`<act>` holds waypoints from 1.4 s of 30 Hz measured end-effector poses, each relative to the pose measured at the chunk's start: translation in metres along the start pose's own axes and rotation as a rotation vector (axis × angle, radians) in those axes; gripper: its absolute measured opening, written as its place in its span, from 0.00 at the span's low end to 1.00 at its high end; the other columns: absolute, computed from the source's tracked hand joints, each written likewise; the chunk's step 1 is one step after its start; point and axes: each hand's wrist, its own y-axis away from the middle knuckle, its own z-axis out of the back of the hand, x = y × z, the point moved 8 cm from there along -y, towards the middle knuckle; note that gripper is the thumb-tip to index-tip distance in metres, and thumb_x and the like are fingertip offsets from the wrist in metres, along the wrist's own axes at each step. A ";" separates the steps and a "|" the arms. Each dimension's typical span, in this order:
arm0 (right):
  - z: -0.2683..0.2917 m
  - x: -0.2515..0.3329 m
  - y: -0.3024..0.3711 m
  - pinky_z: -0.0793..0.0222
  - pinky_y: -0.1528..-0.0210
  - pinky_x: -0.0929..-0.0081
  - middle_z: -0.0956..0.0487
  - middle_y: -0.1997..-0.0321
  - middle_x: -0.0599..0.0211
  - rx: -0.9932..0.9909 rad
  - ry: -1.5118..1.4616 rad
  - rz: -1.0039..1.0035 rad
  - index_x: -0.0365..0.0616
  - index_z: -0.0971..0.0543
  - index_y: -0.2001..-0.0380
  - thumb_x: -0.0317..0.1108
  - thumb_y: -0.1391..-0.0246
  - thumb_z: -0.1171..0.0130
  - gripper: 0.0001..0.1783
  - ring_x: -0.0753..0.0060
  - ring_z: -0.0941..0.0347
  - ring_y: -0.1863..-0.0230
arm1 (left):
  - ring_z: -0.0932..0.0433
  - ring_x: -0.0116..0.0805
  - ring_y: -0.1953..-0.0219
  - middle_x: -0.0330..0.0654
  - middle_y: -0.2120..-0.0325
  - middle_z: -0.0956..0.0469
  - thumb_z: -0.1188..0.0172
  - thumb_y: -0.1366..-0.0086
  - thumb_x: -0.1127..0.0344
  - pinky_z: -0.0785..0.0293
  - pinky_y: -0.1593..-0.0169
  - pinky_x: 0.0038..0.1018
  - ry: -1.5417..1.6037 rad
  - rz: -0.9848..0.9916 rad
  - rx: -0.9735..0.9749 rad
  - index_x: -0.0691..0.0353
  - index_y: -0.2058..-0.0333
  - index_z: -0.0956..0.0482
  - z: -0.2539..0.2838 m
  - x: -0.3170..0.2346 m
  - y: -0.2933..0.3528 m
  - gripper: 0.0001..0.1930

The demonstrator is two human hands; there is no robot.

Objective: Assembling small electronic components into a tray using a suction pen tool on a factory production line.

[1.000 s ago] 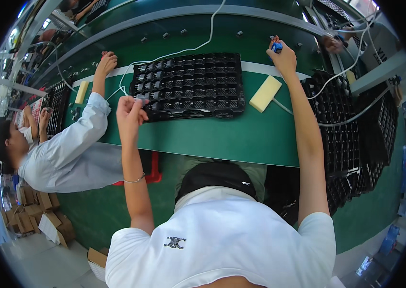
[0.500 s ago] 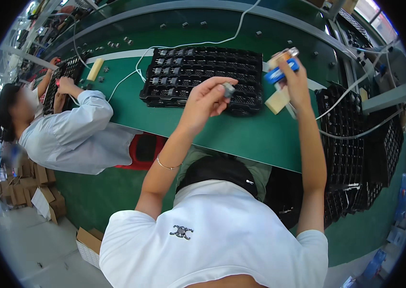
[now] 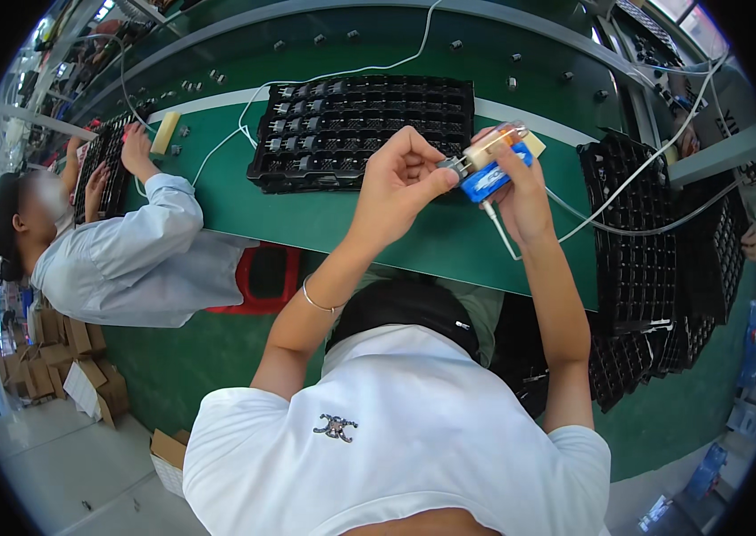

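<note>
My left hand [image 3: 398, 189] pinches a small grey part [image 3: 455, 166] between thumb and fingers, just right of the black tray's near edge. Fingers of my right hand [image 3: 525, 198] are wrapped round a blue handheld device [image 3: 490, 179] with a pale front end, a clear orange-tinted top and a white cable. The device's front end meets the grey part; whether the part is inside it I cannot tell. Beyond my hands lies the black compartment tray [image 3: 396, 105]. Grey parts with metal pins fill several of its left compartments.
A pale yellow block [image 3: 534, 144] lies behind the device. Black trays [image 3: 632, 241] are stacked to the right. White cables cross the green table [image 3: 217, 210]. Several small parts lie along the far strip. At left a co-worker [image 3: 119, 255] handles another tray, near a yellow block [image 3: 165, 132].
My right hand has brought the blue device down and left to the grey part. My left hand has moved slightly right with the part. The co-worker's hands have shifted.
</note>
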 end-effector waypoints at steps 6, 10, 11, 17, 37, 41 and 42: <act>-0.003 -0.002 0.001 0.30 0.80 0.84 0.22 0.66 0.69 -0.057 -0.071 0.021 0.43 0.27 0.53 0.47 0.40 0.45 0.20 0.83 0.25 0.72 | 0.27 0.15 0.71 0.35 0.72 0.25 0.33 0.42 0.73 0.30 0.67 0.13 0.017 0.060 0.004 0.63 0.67 0.30 0.000 0.006 -0.001 0.12; -0.004 -0.005 0.000 0.30 0.80 0.84 0.22 0.65 0.69 -0.016 -0.048 -0.037 0.44 0.27 0.52 0.47 0.39 0.45 0.20 0.83 0.25 0.72 | 0.28 0.14 0.72 0.34 0.73 0.27 0.32 0.43 0.73 0.30 0.67 0.13 0.067 0.094 0.011 0.62 0.67 0.30 0.000 0.013 -0.005 0.13; -0.005 -0.008 0.000 0.30 0.79 0.84 0.22 0.64 0.70 -0.009 -0.054 -0.063 0.44 0.28 0.52 0.47 0.39 0.45 0.20 0.83 0.25 0.71 | 0.28 0.14 0.72 0.34 0.73 0.27 0.32 0.43 0.73 0.30 0.67 0.13 0.063 0.091 -0.001 0.62 0.67 0.30 0.002 0.017 -0.005 0.13; 0.005 -0.010 0.007 0.27 0.75 0.82 0.25 0.55 0.67 0.077 0.017 -0.101 0.42 0.31 0.46 0.42 0.40 0.43 0.23 0.81 0.25 0.63 | 0.27 0.17 0.73 0.33 0.72 0.24 0.30 0.44 0.71 0.32 0.69 0.14 0.045 0.058 0.043 0.61 0.63 0.29 0.010 0.031 -0.008 0.15; 0.113 0.016 0.002 0.30 0.65 0.68 0.21 0.67 0.55 -0.496 1.257 0.380 0.41 0.24 0.56 0.40 0.52 0.33 0.22 0.56 0.24 0.69 | 0.22 0.48 0.67 0.43 0.68 0.24 0.42 0.38 0.65 0.25 0.66 0.40 -1.825 -0.121 -0.366 0.55 0.66 0.22 0.232 -0.017 0.009 0.04; 0.120 0.012 0.005 0.29 0.65 0.71 0.21 0.66 0.58 -0.528 1.232 0.363 0.41 0.24 0.55 0.40 0.53 0.32 0.23 0.62 0.23 0.69 | 0.23 0.50 0.67 0.44 0.70 0.23 0.42 0.39 0.67 0.27 0.65 0.41 -1.678 -0.027 -0.336 0.60 0.70 0.26 0.242 -0.011 -0.001 0.04; 0.120 0.013 0.006 0.28 0.65 0.72 0.21 0.66 0.59 -0.525 1.224 0.366 0.41 0.24 0.55 0.40 0.53 0.32 0.24 0.63 0.23 0.69 | 0.23 0.51 0.68 0.46 0.71 0.24 0.42 0.40 0.68 0.28 0.65 0.40 -1.631 -0.004 -0.325 0.61 0.70 0.27 0.244 -0.010 -0.002 0.04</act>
